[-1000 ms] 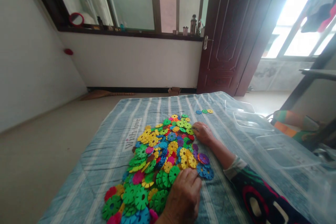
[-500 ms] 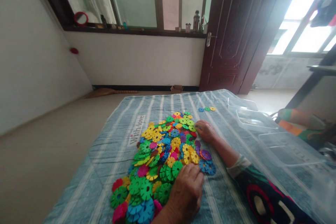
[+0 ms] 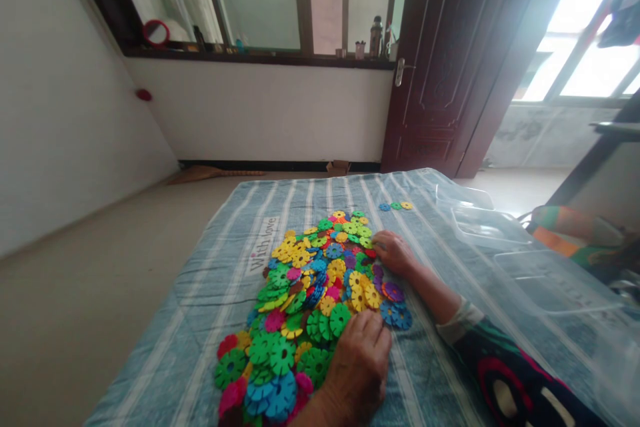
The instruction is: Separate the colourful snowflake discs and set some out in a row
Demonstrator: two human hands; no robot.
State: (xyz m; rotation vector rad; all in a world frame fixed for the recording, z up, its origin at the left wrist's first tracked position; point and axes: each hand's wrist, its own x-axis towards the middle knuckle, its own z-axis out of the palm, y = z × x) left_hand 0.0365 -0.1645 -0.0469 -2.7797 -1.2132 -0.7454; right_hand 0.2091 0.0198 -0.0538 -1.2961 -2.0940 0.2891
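A heap of notched plastic discs (image 3: 280, 353) in green, yellow, blue, red, pink and purple spreads over the bed cover. My left hand (image 3: 363, 357) rests at the heap's near right edge, beside green and yellow discs. Its fingers are bent and close together, their tips hidden. Farther back, my right hand (image 3: 393, 252) lies against the heap's right side, near red and light green discs; its fingers curl inward, and whatever is in them cannot be made out. Beyond it, a row of three discs (image 3: 396, 206), blue, green and yellow, lies apart on the cover.
The striped blue cover (image 3: 200, 340) carries the printed words "With love". Clear plastic boxes (image 3: 490, 225) stand along the right side. Behind are a broom (image 3: 200, 174), a small cardboard box (image 3: 339, 167) and a dark red door (image 3: 440, 67).
The view has shifted slightly. Both hands keep nearly the same places beside the heap, and no disc has visibly moved.
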